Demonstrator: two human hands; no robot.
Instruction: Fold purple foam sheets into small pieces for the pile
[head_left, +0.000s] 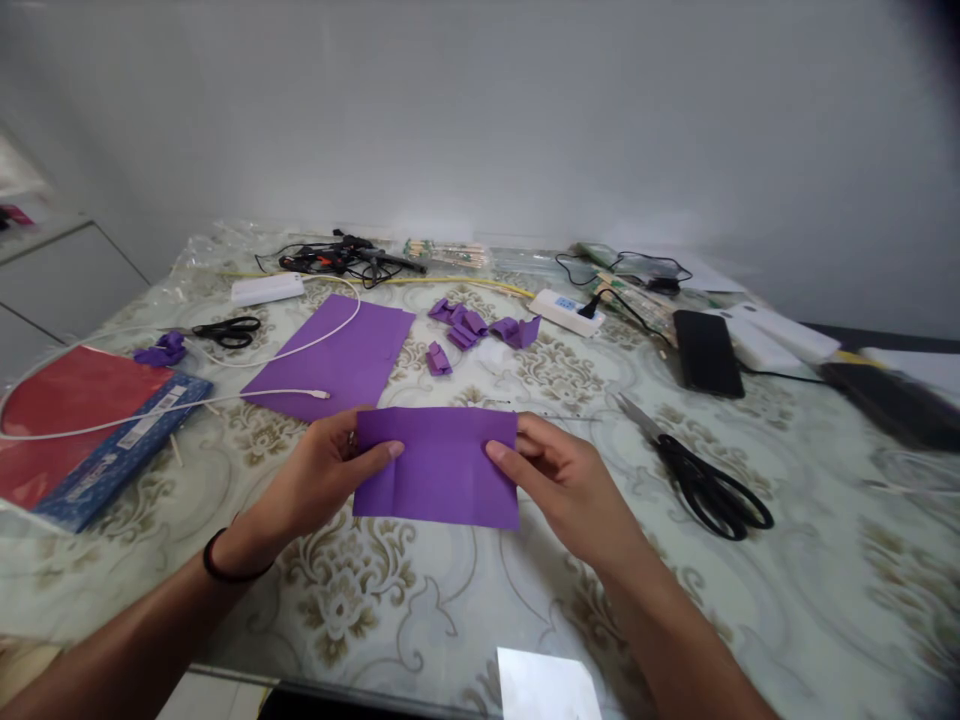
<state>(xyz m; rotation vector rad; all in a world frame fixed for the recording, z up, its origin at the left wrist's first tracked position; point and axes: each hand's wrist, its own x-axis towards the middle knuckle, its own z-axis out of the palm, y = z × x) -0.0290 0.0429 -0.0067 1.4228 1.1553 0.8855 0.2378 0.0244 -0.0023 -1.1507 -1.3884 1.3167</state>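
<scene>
Head view: our left hand (322, 480) pinches the left edge of the small creased purple paper rectangle (439, 470), thumb on top and fingers under. Our right hand (562, 480) pinches the right edge the same way. The paper is near centre, low over the patterned glossy tabletop (420, 610); we cannot tell if it touches. A large flat purple paper sheet (337, 360) lies far left of it, small folded purple paper pieces (472, 330) farther back, and black-handled scissors (705, 485) to the right. We judge a fold is in hand. A next crease calls for aligned edges and steady grips.
</scene>
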